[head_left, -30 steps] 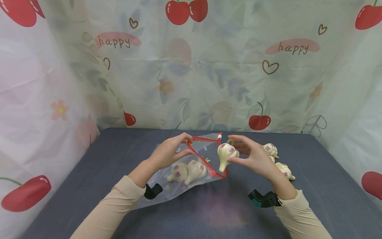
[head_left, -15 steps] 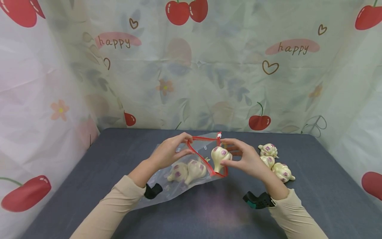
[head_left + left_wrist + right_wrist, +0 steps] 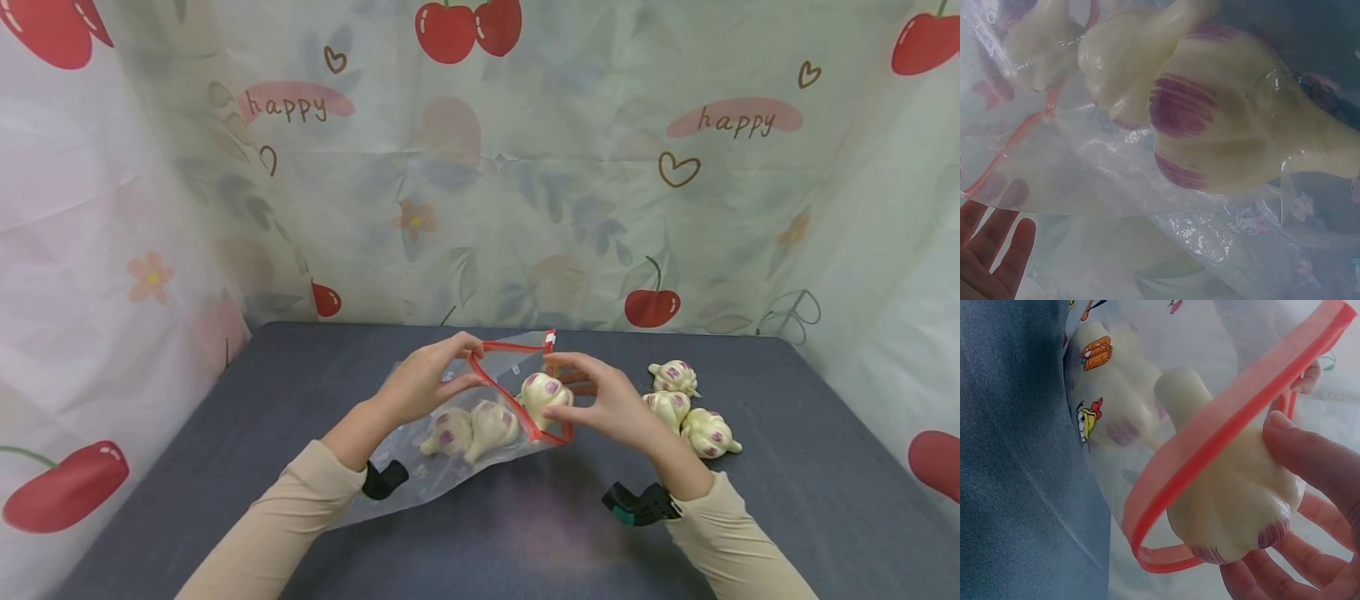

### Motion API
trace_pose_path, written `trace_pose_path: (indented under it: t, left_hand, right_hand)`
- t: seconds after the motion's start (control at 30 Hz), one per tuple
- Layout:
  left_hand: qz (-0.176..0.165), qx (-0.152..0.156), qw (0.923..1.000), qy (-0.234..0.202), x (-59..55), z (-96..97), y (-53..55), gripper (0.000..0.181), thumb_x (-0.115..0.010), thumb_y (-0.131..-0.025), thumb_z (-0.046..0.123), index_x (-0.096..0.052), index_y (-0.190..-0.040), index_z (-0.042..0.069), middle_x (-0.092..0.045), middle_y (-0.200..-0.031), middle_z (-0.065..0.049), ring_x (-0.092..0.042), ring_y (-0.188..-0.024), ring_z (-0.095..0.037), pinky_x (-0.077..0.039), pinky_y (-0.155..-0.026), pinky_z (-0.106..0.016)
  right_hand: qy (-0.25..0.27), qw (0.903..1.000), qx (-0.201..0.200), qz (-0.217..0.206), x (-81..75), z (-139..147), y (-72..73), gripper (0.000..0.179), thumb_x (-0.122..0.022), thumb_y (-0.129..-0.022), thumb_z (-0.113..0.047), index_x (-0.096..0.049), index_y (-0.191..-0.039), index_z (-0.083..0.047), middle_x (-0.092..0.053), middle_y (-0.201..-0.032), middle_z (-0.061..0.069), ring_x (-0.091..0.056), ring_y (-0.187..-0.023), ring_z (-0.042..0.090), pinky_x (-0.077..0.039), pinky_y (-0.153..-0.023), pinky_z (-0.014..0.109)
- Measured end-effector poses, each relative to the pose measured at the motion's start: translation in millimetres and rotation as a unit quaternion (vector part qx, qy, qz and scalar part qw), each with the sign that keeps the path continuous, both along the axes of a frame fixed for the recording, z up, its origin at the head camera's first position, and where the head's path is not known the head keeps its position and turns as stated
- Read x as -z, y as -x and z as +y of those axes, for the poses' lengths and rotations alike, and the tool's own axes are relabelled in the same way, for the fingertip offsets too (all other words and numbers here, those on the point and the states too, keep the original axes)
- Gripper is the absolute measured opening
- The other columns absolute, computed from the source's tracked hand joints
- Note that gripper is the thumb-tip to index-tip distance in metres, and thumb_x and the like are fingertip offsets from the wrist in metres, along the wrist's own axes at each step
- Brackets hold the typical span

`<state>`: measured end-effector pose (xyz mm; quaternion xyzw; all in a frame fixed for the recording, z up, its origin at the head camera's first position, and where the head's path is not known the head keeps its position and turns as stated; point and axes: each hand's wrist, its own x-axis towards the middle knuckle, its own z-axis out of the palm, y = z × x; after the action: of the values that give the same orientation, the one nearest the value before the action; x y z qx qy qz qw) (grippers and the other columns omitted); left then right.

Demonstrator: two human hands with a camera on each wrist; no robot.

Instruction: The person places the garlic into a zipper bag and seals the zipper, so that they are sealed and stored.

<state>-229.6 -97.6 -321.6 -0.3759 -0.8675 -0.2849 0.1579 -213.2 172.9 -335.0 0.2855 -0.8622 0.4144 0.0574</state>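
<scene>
My left hand [image 3: 431, 379] pinches the far rim of a clear zip bag [image 3: 427, 483], keeping its red-edged mouth spread. Inside the bag lie two garlic bulbs, one to the left [image 3: 452, 431] and one beside it [image 3: 493, 427]. Thumb and fingers of my right hand [image 3: 611, 400] grip another garlic bulb [image 3: 542, 396] at the mouth. In the right wrist view, this bulb [image 3: 1235, 500] has its stem end past the red zip strip [image 3: 1210, 437], its rounded end outside. The left wrist view shows a garlic bulb [image 3: 1222, 112] close up through the plastic.
To the right of my right hand, three more garlic bulbs sit in a cluster on the dark table [image 3: 540, 542]: one at the back [image 3: 675, 377], one in the middle [image 3: 667, 408], one nearer [image 3: 708, 433]. A printed curtain [image 3: 495, 208] hangs behind the table.
My right hand has moved left and slightly down, carrying the garlic bulb from beside the bag's mouth into it. The left hand and bag have stayed nearly still.
</scene>
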Motion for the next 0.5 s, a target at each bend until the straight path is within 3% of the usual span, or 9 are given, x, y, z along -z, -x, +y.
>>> trace_pose_path:
  t: [0.5]
  left_hand:
    - [0.001,0.004,1.0000,-0.003,-1.6,-0.6,0.7,0.032,-0.069,-0.084,0.019,-0.053,-0.110,0.010,-0.065,-0.103,-0.007,-0.066,-0.104,-0.021,-0.054,-0.076,-0.033]
  right_hand:
    - [-0.017,0.9998,-0.009,-0.007,4.6,-10.0,1.1,0.062,-0.079,-0.075,-0.021,-0.052,-0.129,-0.006,-0.060,-0.124,0.011,-0.062,-0.104,0.025,-0.053,-0.086,0.040]
